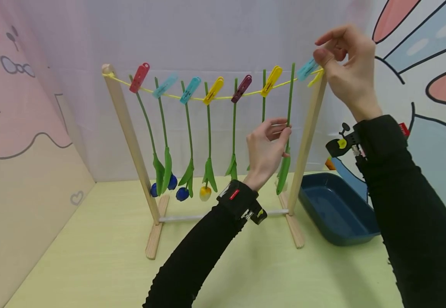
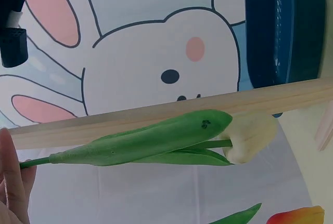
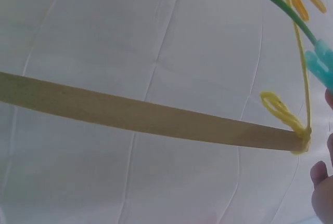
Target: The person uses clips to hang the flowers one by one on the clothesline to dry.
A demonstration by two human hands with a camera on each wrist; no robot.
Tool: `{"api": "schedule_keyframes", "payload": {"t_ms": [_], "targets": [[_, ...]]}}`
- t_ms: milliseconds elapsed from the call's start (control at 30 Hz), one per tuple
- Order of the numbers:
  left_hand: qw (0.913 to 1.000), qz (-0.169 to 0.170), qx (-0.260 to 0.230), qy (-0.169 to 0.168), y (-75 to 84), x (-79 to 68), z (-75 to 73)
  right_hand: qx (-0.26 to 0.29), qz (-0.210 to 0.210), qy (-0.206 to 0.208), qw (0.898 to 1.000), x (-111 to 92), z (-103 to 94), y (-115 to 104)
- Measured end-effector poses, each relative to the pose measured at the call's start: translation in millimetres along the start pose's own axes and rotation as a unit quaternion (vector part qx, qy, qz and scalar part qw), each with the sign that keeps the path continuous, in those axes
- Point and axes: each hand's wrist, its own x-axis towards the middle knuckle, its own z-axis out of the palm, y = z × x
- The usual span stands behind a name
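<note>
My left hand (image 1: 266,149) pinches the green stem of an artificial white tulip (image 2: 253,136), which hangs head down with its leaves (image 2: 151,136) below the fingers. The stem's top end sticks up past the yellow string (image 1: 223,98). At the string's right end, my right hand (image 1: 351,70) grips a light blue clothespin (image 1: 306,69) between thumb and fingers. In the right wrist view the clothespin's jaws overlap the stem tip. Most of the right hand lies outside that view.
Several tulips hang upside down from the string under coloured clothespins, among them a blue tulip (image 1: 182,194) and a yellow-white tulip (image 1: 205,193). The string spans two wooden posts, the right post (image 1: 308,141) near both hands. A dark blue basin (image 1: 320,222) stands right of the rack.
</note>
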Motion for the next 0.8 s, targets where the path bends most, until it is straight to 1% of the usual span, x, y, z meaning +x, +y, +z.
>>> {"api": "schedule_keyframes", "payload": {"t_ms": [100, 200, 400, 567, 700, 800], "targets": [[0.9999, -0.006, 0.008, 0.003, -1.2, 0.9, 1.4, 0.005, 0.038, -0.024, 0.999, 4.1, -0.2, -1.2], [0.9997, -0.011, 0.019, 0.009, -2.0, 1.8, 1.8, 0.012, 0.08, -0.044, 0.996, 7.5, -0.1, -1.4], [0.9991, -0.013, 0.036, 0.018, -0.1, 2.8, 1.6, 0.015, 0.121, -0.073, 0.99, 10.4, 2.5, -0.9], [0.9988, -0.016, 0.042, 0.019, 0.0, 3.4, 1.6, 0.003, 0.144, -0.09, 0.985, 9.5, 7.1, -2.7], [0.9989, -0.012, 0.044, 0.012, -1.2, 3.6, 1.0, -0.013, 0.143, -0.099, 0.985, 8.2, 7.3, -3.8], [0.9993, -0.01, 0.036, 0.002, -2.4, 3.7, -0.3, -0.026, 0.143, -0.106, 0.984, 7.3, 5.5, -4.5]]}}
